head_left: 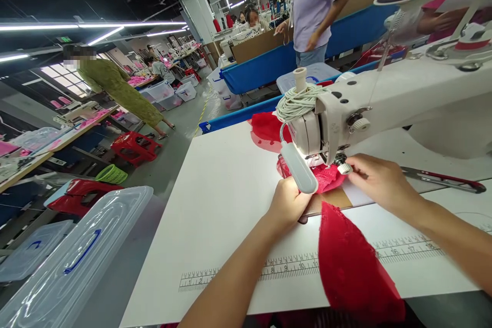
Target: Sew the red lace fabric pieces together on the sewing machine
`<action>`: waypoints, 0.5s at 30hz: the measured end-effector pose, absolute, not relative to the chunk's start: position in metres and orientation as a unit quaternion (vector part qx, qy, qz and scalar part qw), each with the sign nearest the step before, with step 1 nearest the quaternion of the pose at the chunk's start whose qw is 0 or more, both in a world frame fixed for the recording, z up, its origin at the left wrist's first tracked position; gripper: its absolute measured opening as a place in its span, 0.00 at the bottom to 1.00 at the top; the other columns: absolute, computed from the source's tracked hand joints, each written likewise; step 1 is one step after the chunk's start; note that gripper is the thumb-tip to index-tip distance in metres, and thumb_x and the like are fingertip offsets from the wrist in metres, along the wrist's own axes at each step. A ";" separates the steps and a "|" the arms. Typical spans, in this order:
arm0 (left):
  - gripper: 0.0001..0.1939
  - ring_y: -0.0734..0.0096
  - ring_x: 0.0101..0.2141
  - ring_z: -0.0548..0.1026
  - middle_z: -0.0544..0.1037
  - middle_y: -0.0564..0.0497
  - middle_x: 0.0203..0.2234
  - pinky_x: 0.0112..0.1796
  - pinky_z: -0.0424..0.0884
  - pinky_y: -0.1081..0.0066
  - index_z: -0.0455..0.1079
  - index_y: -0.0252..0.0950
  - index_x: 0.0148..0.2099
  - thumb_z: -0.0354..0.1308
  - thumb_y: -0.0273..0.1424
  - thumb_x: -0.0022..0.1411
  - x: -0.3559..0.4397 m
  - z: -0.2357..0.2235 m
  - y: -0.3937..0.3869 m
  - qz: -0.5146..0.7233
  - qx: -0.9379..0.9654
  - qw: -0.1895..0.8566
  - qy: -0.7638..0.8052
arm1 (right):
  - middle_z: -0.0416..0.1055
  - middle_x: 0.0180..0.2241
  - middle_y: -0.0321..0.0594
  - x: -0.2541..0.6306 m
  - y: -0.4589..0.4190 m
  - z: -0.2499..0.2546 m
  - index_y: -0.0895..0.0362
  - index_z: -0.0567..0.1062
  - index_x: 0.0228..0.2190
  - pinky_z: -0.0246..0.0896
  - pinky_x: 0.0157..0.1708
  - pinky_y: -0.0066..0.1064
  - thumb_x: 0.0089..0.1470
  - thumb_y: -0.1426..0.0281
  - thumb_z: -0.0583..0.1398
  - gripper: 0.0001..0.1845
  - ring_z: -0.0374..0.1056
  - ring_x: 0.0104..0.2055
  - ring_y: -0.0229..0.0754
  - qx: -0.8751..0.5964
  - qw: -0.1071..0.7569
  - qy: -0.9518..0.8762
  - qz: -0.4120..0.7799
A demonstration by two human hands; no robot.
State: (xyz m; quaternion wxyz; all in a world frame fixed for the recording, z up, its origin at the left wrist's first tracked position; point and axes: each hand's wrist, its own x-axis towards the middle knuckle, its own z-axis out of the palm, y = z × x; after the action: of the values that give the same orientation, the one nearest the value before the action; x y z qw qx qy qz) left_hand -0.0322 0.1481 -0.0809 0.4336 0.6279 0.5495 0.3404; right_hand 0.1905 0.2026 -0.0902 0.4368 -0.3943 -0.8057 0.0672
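Observation:
Under the head of a white sewing machine [321, 125] lies red lacy fabric [326, 178]. My left hand [286, 202] is closed on the fabric's left edge, its fingertips partly hidden by a grey lamp arm [300, 168]. At the fabric's right edge, my right hand [378, 179] pinches with bent fingers, close beside a small white knob [345, 168]; the tips are partly covered. A separate red fabric piece [353, 261] lies nearer me, hanging over the table's front edge. More red fabric [269, 130] rests behind the machine head.
The white table [215, 189] carries a printed ruler [286, 267]. Thread snips [442, 178] lie right of my right hand. A lidded plastic bin [80, 256] stands left of the table. A person in a lilac shirt [317, 2] stands beyond; another in green [119, 87] walks at left.

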 end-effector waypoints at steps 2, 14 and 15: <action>0.17 0.75 0.13 0.65 0.59 0.60 0.17 0.15 0.58 0.74 0.56 0.40 0.28 0.50 0.40 0.69 -0.033 -0.080 0.149 0.336 0.624 0.446 0.547 | 0.77 0.28 0.33 0.196 0.204 -0.089 0.48 0.72 0.34 0.70 0.27 0.34 0.57 0.77 0.57 0.10 0.75 0.26 0.43 -0.404 0.461 -0.789 0.048; 0.21 0.70 0.24 0.70 0.65 0.55 0.19 0.28 0.69 0.71 0.59 0.39 0.25 0.50 0.39 0.72 -0.037 -0.077 0.147 0.341 0.708 0.353 0.508 | 0.82 0.40 0.36 0.188 0.183 -0.085 0.49 0.71 0.52 0.73 0.28 0.31 0.62 0.77 0.62 0.18 0.78 0.34 0.40 -0.201 0.432 -0.867 -0.146; 0.20 0.70 0.26 0.71 0.66 0.55 0.19 0.30 0.70 0.71 0.60 0.39 0.26 0.50 0.37 0.72 -0.037 -0.077 0.147 0.336 0.718 0.344 0.503 | 0.82 0.42 0.37 0.186 0.181 -0.084 0.50 0.71 0.53 0.74 0.31 0.31 0.62 0.78 0.62 0.20 0.79 0.36 0.40 -0.193 0.430 -0.870 -0.147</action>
State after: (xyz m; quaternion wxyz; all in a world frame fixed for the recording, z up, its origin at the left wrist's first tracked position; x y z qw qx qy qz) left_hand -0.0370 0.1473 -0.0768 0.3445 0.7178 0.5030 0.3362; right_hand 0.1862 0.1813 -0.0841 0.4297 -0.1928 -0.8699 -0.1469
